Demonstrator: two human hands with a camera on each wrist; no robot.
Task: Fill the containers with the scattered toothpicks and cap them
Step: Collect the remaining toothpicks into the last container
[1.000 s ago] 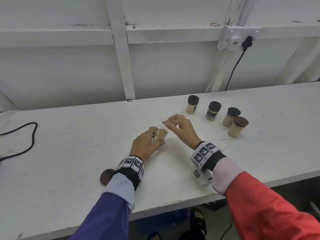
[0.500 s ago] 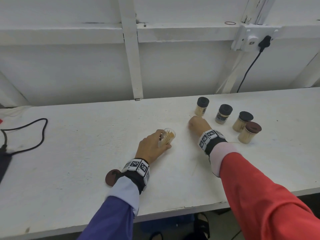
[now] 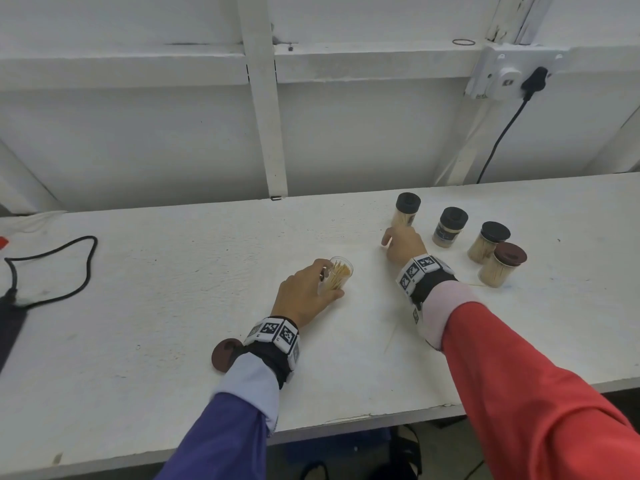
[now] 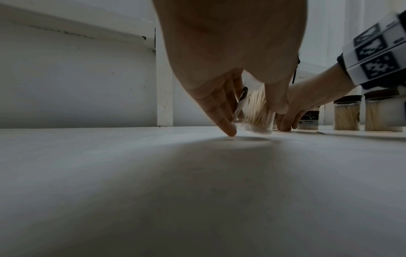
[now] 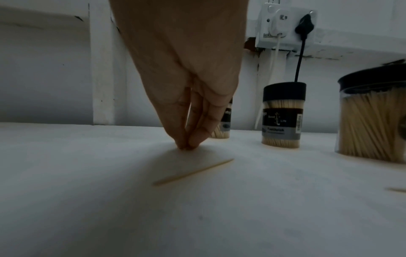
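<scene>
My left hand (image 3: 304, 292) grips an open clear container (image 3: 338, 276) of toothpicks that stands tilted on the white table (image 3: 173, 306); its base shows in the left wrist view (image 4: 258, 121). My right hand (image 3: 401, 242) is further right, just in front of a black-capped container (image 3: 407, 209). Its thumb and fingertips (image 5: 186, 145) meet on the table top; no toothpick shows between them. A loose toothpick (image 5: 193, 172) lies just behind those fingertips, and another (image 5: 397, 189) lies to the right. A brown cap (image 3: 223, 353) lies beside my left wrist.
Three more capped, filled containers stand at the right: two black-capped (image 3: 449, 226) (image 3: 487, 241) and one brown-capped (image 3: 500, 264). A black cable (image 3: 69, 271) loops at the far left. A wall socket with a plug (image 3: 509, 76) is above. The table's front edge (image 3: 346, 420) is near.
My right hand has left the open container's mouth and moved right and away, down to the table by the black-capped container. The left hand still holds the open container.
</scene>
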